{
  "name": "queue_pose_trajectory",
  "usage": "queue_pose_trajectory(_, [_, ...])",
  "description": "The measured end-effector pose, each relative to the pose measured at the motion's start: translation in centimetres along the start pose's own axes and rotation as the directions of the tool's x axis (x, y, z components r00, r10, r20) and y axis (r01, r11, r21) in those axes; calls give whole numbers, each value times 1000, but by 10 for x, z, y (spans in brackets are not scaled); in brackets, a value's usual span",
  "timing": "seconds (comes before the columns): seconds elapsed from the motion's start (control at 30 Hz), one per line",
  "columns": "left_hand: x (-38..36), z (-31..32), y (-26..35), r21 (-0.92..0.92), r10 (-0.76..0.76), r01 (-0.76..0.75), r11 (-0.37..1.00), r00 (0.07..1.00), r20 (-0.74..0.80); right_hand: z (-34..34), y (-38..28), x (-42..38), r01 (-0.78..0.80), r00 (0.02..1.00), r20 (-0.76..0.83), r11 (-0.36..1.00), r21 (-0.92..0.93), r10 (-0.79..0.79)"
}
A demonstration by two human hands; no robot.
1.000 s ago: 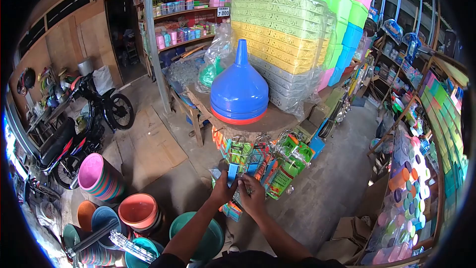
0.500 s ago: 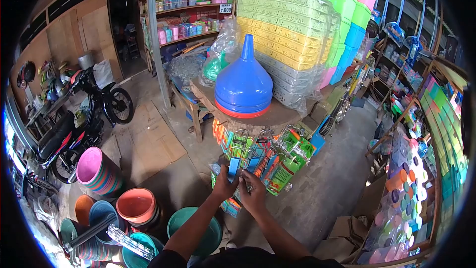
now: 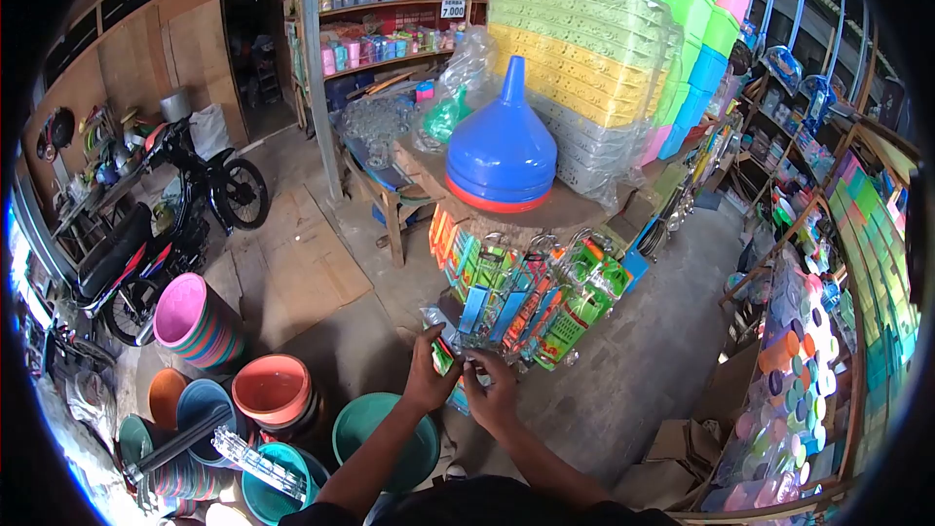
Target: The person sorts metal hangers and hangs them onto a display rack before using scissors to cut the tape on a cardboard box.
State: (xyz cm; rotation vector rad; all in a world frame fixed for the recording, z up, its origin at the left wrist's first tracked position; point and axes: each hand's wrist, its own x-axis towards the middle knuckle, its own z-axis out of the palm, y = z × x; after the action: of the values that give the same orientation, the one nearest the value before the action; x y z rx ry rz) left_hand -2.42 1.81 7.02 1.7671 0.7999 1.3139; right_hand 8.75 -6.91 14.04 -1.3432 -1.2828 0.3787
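Observation:
My left hand (image 3: pixel 427 376) is closed around a small packet (image 3: pixel 443 357) with a green and white card and clear plastic at its top. Close beside it, my right hand (image 3: pixel 490 388) has its fingers pinched together near the packet's edge; whatever lies between them is too small to make out. Just beyond both hands hang several carded packs (image 3: pixel 573 317) in green, orange and blue, on metal hooks around the edge of a wooden table (image 3: pixel 419 158). A stack of blue funnels (image 3: pixel 503 151) with a red rim beneath stands upside down on that table.
Stacked pots and tubs (image 3: pixel 271 392) stand on the floor at lower left, with a green basin (image 3: pixel 387 443) near my left forearm. A motorcycle (image 3: pixel 166 214) is parked farther left. Wrapped patterned crates (image 3: pixel 579 58) rise behind the funnels. Shelves of plastic jars (image 3: pixel 779 399) line the right.
Both hands have come away from the hanging packs, lower and slightly nearer to me. A green and white card now shows in my left hand. The view has shifted a little.

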Motion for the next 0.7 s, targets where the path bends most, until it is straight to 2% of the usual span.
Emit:
queue_pose_trajectory(0.03, [-16, -7, -4, -1, -12, 12, 1000, 1000, -5, 5, 2, -9, -15, 999, 46, 1000, -10, 16])
queue_pose_trajectory(0.1, [-40, -22, 5, -113, -122, 128, 985, 991, 56, 17, 9, -28, -44, 993, 112, 999, -24, 47])
queue_pose_trajectory(0.13, [-59, -35, 23, -78, -271, 277, 958, 960, 75, 24, 14, -38, 4, 989, 148, 999, -33, 1])
queue_pose_trajectory(0.17, [-74, -43, 25, -79, -296, 300, 951, 953, 63, 32, 20, -50, 51, 981, 189, 998, -37, -43])
queue_pose_trajectory(0.23, [-116, -65, 24, 51, -392, 390, 919, 918, 52, 50, 32, -74, -39, 963, 267, 999, 13, 34])
queue_pose_trajectory(0.3, [-161, -87, 17, 23, -440, 439, 898, 898, -3, 67, 39, -99, -18, 922, 386, 998, -57, 39])
queue_pose_trajectory(0.37, [-202, -111, 20, 64, -564, 567, 821, 824, -53, 84, 41, -121, 4, 889, 457, 999, -39, 15])
queue_pose_trajectory(0.43, [-244, -132, 16, -1, -618, 625, 781, 772, -152, 101, 36, -143, -131, 790, 594, 988, -77, 151])
queue_pose_trajectory(0.5, [-282, -156, 20, 31, -706, 731, 682, 668, -234, 124, 35, -162, -91, 737, 671, 995, -29, 87])
queue_pose_trajectory(0.57, [-326, -181, 10, -70, -748, 772, 632, 583, -316, 147, 28, -176, -153, 624, 769, 987, -54, 139])
queue_pose_trajectory(0.63, [-347, -212, 15, -8, -738, 779, 627, 591, -325, 177, 27, -194, -107, 546, 835, 994, -4, 62])
queue_pose_trajectory(0.67, [-355, -225, 19, -91, -774, 807, 584, 520, -361, 192, 25, -201, -85, 501, 863, 996, -20, 60])
queue_pose_trajectory(0.7, [-382, -231, 0, -70, -717, 780, 621, 531, -451, 208, 24, -210, -60, 461, 885, 998, -37, 60])
